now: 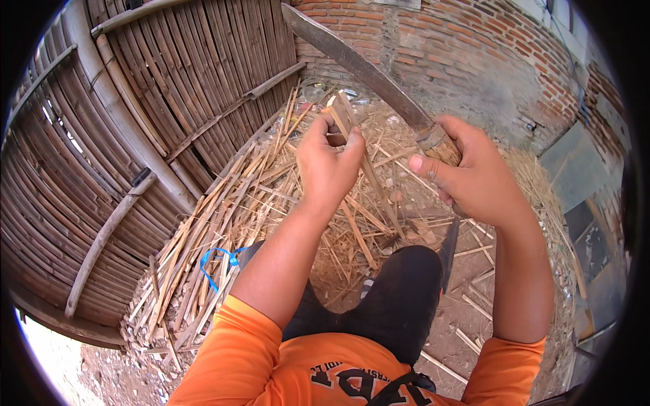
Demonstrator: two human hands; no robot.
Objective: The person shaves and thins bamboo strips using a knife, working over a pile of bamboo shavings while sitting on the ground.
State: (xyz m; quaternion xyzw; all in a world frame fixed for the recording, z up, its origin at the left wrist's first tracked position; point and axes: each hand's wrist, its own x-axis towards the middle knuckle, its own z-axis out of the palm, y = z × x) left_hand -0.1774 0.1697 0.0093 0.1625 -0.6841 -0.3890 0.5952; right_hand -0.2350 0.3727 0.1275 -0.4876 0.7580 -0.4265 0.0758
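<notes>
My left hand (328, 159) is closed around the upper part of a split bamboo strip (376, 181), its thumb and fingers pinching it. The strip stands tilted, its top rising just past my fingers and its lower end reaching toward the ground in front of my knees. Gripped by its wooden handle in my right hand (477, 172) is a machete (365, 70). Its long dark blade points up and to the left, above the strip's top and apart from it. My right thumb lies along the handle.
Many loose bamboo strips (203, 254) lie piled at left, with a blue strap (211, 264) among them. A dark blade-like piece (448, 256) stands beside my right knee. A bamboo wall (128, 149) bounds the left, a brick wall (467, 54) the back. Panels (574, 166) lean at right.
</notes>
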